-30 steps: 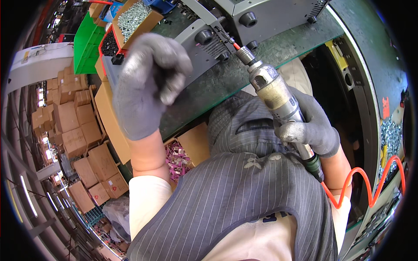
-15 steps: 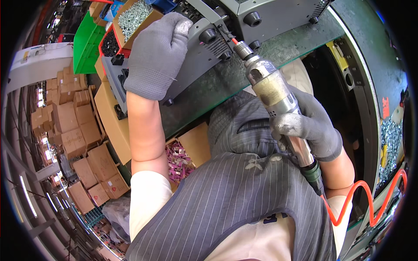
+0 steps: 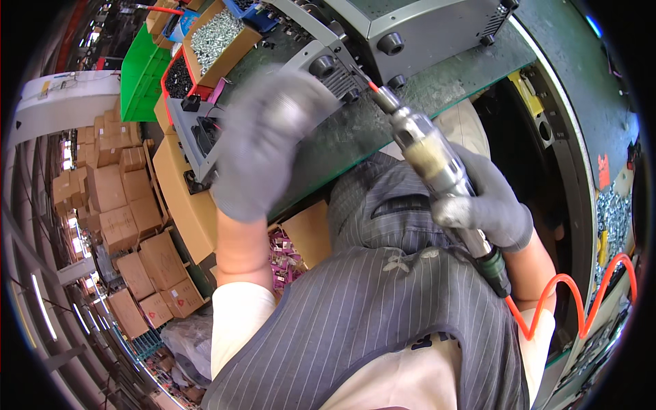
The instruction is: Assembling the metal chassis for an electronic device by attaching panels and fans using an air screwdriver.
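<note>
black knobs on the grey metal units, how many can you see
4 black knobs: one on the big grey unit's front, one below it by the driver tip, one and one on the nearer unit. The blurred left hand may hide more.

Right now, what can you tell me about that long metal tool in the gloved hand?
The air screwdriver is a long silvery metal tube, worn and yellowish in the middle. The right hand, in a grey glove, grips its lower part. It tilts up-left, its thin bit at the grey metal box. A coiled orange hose joins its tail.
</note>
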A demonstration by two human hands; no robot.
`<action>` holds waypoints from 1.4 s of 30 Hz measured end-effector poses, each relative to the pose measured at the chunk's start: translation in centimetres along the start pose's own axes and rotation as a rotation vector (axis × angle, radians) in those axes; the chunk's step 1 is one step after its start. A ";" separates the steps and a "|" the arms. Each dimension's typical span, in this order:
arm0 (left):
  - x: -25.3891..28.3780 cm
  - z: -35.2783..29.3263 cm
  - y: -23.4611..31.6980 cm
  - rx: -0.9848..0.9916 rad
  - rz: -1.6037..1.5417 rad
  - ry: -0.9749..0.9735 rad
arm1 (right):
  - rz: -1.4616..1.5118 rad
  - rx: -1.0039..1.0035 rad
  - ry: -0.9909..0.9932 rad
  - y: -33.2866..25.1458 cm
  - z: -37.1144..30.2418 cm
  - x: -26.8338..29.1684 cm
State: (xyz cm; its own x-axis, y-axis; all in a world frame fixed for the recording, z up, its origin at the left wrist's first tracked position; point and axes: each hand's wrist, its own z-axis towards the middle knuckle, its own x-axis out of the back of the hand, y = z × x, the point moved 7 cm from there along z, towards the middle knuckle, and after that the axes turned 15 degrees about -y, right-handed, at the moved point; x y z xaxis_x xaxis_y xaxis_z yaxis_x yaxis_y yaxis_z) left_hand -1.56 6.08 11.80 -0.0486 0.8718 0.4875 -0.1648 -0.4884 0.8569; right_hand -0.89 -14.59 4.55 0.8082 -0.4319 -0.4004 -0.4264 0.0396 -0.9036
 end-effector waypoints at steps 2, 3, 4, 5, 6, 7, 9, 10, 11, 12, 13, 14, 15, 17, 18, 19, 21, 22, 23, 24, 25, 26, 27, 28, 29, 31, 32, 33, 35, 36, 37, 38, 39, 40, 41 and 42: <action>-5.1 -1.6 -2.7 0.208 -0.505 -0.457 | -0.008 -0.094 -0.004 1.9 -1.2 0.9; -7.0 -2.6 -5.7 0.522 -0.753 -0.591 | -0.006 -0.090 -0.002 2.1 -1.6 1.2; -7.6 -2.9 -8.1 0.528 -0.754 -0.578 | -0.002 -0.087 -0.015 2.5 -1.6 1.6; -8.9 -3.5 -10.4 0.600 -1.211 -0.459 | -0.017 -0.145 -0.021 2.9 -1.7 1.7; -10.0 -3.8 -11.2 0.656 -1.664 -0.312 | -0.012 -0.153 -0.022 3.3 -1.7 1.8; -10.2 -3.8 -11.5 0.626 -1.715 -0.265 | 0.010 -0.132 -0.018 3.6 -1.6 1.8; -10.2 -3.4 -11.8 0.610 -1.687 -0.249 | 0.036 -0.118 -0.016 3.7 -1.6 2.2; -10.1 -3.3 -11.9 0.586 -1.653 -0.237 | 0.077 -0.239 -0.074 4.3 -1.9 2.2; -10.1 -3.3 -12.1 0.589 -1.654 -0.232 | 0.114 -0.358 -0.131 4.9 -2.2 2.0; -10.1 -3.1 -12.0 0.534 -1.646 -0.260 | 0.116 -0.360 -0.136 5.1 -1.8 1.8; -10.0 -2.9 -11.8 0.479 -1.637 -0.287 | 0.043 -0.238 -0.099 4.5 -1.0 1.7; -10.1 -2.9 -11.8 0.481 -1.638 -0.283 | -0.029 -0.116 -0.061 3.8 -0.6 1.8; -9.7 -3.0 -12.1 0.486 -1.485 -0.235 | -0.001 -0.192 -0.093 4.1 -0.6 1.5; -9.4 -3.1 -12.2 0.489 -1.330 -0.185 | -0.002 -0.150 -0.120 4.2 -0.2 1.4; -9.1 -3.1 -12.3 0.472 -1.214 -0.139 | -0.004 -0.106 -0.144 4.1 -0.1 1.3; -8.6 -3.1 -12.3 0.455 -1.096 -0.093 | -0.003 -0.106 -0.147 4.3 0.0 1.3; -8.3 -3.0 -11.8 0.466 -0.962 -0.088 | 0.023 -0.087 -0.205 4.5 0.1 1.0; -8.0 -2.9 -11.6 0.474 -0.830 -0.082 | 0.024 -0.085 -0.205 4.7 0.1 1.1; -8.1 -2.8 -11.2 0.474 -0.828 -0.083 | -0.029 -0.066 -0.212 4.9 0.2 1.1; -8.1 -2.7 -10.9 0.476 -0.806 -0.069 | -0.083 -0.046 -0.218 4.9 0.2 1.2; -8.1 -2.6 -10.7 0.477 -0.785 -0.056 | -0.081 -0.044 -0.217 4.9 0.2 1.2; -8.1 -2.6 -10.6 0.478 -0.783 -0.056 | -0.089 -0.008 -0.235 4.7 0.3 1.1; -7.9 -2.6 -10.5 0.473 -0.732 -0.048 | -0.096 0.029 -0.252 4.5 0.4 1.0; -7.8 -2.5 -10.4 0.467 -0.682 -0.040 | -0.093 0.030 -0.252 4.5 0.4 1.1; -7.8 -2.5 -10.4 0.470 -0.681 -0.040 | -0.107 0.011 -0.259 4.5 0.3 1.0; -7.6 -2.4 -10.5 0.481 -0.623 -0.038 | -0.118 -0.010 -0.267 4.9 0.3 1.1; -7.7 -2.3 -10.7 0.484 -0.624 -0.040 | -0.090 -0.019 -0.260 5.3 0.3 1.1; -7.7 -2.2 -10.8 0.466 -0.630 -0.049 | -0.062 -0.027 -0.254 5.6 0.3 1.2; -7.7 -2.3 -10.8 0.451 -0.636 -0.060 | -0.045 -0.005 -0.244 5.7 0.5 1.2; -7.8 -2.4 -10.7 0.449 -0.675 -0.071 | -0.032 0.018 -0.235 5.6 0.5 1.1; -7.8 -2.6 -10.6 0.446 -0.713 -0.082 | -0.029 0.018 -0.235 5.3 0.4 0.9; -7.3 -2.9 -10.6 0.445 -0.712 -0.086 | -0.110 -0.065 -0.174 5.2 0.4 1.3; -7.7 -3.3 -10.3 0.485 -0.604 -0.307 | -0.190 -0.149 -0.114 5.3 0.2 1.7; -8.5 -4.1 -9.9 0.520 -0.489 -0.524 | -0.190 -0.146 -0.113 5.4 0.3 1.7; -8.0 -3.6 -7.3 0.196 -0.226 -0.476 | -0.173 -0.149 -0.079 5.4 0.6 2.2; -7.1 -3.3 -5.6 0.201 0.013 -0.525 | -0.151 -0.157 -0.021 5.8 0.8 3.0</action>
State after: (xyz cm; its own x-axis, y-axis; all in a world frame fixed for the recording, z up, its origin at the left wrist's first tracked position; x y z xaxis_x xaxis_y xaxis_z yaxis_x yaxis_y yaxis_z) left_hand -3.50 2.74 3.00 0.4558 0.7545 0.4722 0.0262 -0.5416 0.8402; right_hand -0.62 -14.91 -2.01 0.8754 -0.4034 -0.2663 -0.3561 -0.1657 -0.9196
